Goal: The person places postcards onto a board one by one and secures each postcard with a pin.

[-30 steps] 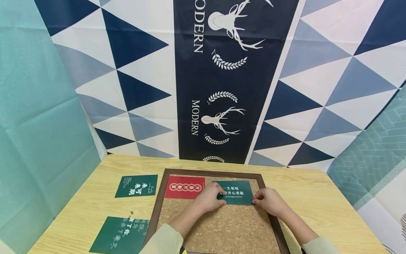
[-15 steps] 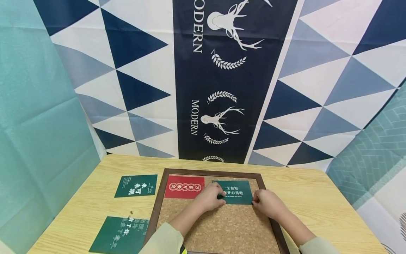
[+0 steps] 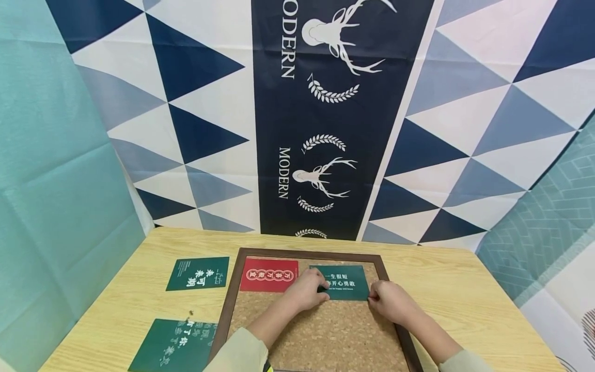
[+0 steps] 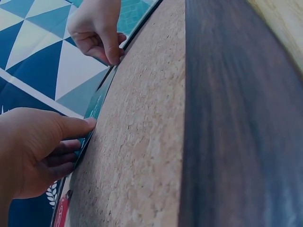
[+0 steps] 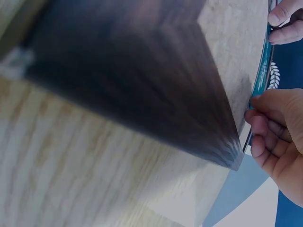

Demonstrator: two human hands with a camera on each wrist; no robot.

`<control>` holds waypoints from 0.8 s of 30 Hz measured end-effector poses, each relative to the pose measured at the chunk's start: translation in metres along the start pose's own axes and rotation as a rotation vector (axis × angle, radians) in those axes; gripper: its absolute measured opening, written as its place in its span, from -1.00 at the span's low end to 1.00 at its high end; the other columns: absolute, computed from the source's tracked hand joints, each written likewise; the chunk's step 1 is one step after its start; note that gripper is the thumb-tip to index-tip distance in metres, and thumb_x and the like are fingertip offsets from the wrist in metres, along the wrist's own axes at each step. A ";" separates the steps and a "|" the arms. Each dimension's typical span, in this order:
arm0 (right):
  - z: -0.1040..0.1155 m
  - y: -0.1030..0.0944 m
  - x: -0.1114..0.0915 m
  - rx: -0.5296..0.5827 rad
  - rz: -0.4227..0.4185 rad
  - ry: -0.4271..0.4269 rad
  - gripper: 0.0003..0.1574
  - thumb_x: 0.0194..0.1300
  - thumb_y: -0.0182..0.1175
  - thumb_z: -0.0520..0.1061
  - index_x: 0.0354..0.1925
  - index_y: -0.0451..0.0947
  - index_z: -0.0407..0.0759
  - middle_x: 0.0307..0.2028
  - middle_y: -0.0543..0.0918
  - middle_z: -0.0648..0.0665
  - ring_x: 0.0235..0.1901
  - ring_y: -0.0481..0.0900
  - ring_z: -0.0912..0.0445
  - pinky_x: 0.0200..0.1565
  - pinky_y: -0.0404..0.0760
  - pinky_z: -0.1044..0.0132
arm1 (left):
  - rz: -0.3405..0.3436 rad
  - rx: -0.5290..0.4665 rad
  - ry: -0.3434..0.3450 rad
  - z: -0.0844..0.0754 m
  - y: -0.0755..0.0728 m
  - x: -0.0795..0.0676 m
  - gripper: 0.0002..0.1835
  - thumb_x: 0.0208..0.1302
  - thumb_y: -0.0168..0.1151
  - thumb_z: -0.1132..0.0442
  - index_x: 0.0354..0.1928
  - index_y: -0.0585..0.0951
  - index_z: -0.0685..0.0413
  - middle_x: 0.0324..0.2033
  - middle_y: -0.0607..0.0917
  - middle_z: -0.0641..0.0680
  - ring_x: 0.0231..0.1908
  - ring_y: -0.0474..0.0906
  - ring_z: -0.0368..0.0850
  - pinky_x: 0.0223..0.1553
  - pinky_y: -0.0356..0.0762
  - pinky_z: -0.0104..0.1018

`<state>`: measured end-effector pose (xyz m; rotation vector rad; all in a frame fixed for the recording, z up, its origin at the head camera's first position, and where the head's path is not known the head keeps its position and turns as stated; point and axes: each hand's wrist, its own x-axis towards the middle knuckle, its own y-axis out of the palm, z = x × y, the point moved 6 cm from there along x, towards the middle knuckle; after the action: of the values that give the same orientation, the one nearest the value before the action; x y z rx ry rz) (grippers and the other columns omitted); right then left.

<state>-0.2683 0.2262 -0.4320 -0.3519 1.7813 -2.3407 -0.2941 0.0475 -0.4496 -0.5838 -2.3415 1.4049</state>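
A green card with white lettering [image 3: 348,285] lies at the top right of a cork board [image 3: 334,330] with a dark wood frame. My left hand [image 3: 305,290] rests over the card's left end, its thumb extended at the lower edge; in the left wrist view the thumb and fingers are spread apart. At the card's lower right corner, the thumb and index finger of my right hand [image 3: 392,300] pinch together, the other fingers curled in. The right wrist view shows this right hand [image 5: 281,137] at the corner of the card too.
On the board's upper left lies a red card [image 3: 269,275]. Two more green cards, an upper one [image 3: 197,274] and a lower one [image 3: 172,345], are on the wooden table [image 3: 446,279] left of the board. A patterned cloth [image 3: 223,129] hangs behind the table.
Both hands stay at the green card, and it keeps its place on the board. The right hand's fingers have shifted very slightly at the corner.
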 end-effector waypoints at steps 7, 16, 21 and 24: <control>0.000 -0.002 -0.002 -0.001 -0.005 -0.029 -0.63 0.06 0.25 -0.36 -0.69 0.34 -0.11 -0.66 0.26 0.05 -0.63 0.18 0.24 -0.55 0.19 0.42 | -0.013 0.027 0.013 -0.005 -0.003 -0.002 -0.76 0.17 0.30 0.11 -0.15 0.71 0.01 -0.18 0.60 -0.02 -0.08 0.48 -0.16 0.03 0.45 -0.34; 0.003 -0.007 -0.005 0.077 0.082 -0.193 -0.74 0.02 0.18 -0.39 -0.70 0.47 -0.17 -0.61 0.34 0.06 -0.58 0.23 0.30 -0.56 0.25 0.44 | -0.003 0.018 -0.006 -0.008 -0.007 -0.003 -0.75 0.18 0.29 0.12 -0.13 0.71 0.02 -0.15 0.59 -0.01 -0.03 0.48 -0.13 0.10 0.44 -0.29; 0.002 -0.007 -0.007 0.097 0.115 -0.216 -0.81 -0.01 0.17 -0.40 -0.39 0.69 -0.29 -0.41 0.57 -0.03 -0.38 0.51 0.18 -0.37 0.56 0.33 | 0.000 0.021 0.005 -0.008 -0.008 -0.003 -0.75 0.18 0.29 0.14 -0.13 0.70 0.06 -0.16 0.60 0.01 -0.03 0.48 -0.12 0.14 0.41 -0.26; -0.001 -0.005 -0.009 0.127 0.135 -0.187 -0.81 0.04 0.19 -0.37 -0.33 0.69 -0.33 -0.37 0.59 -0.07 -0.34 0.55 0.11 -0.35 0.57 0.31 | 0.013 0.031 0.009 -0.007 -0.006 -0.003 -0.75 0.19 0.27 0.13 -0.12 0.70 0.05 -0.15 0.60 0.00 -0.02 0.48 -0.12 0.19 0.38 -0.22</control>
<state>-0.2598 0.2307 -0.4279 -0.4032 1.5147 -2.2331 -0.2891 0.0490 -0.4416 -0.5958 -2.3089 1.4389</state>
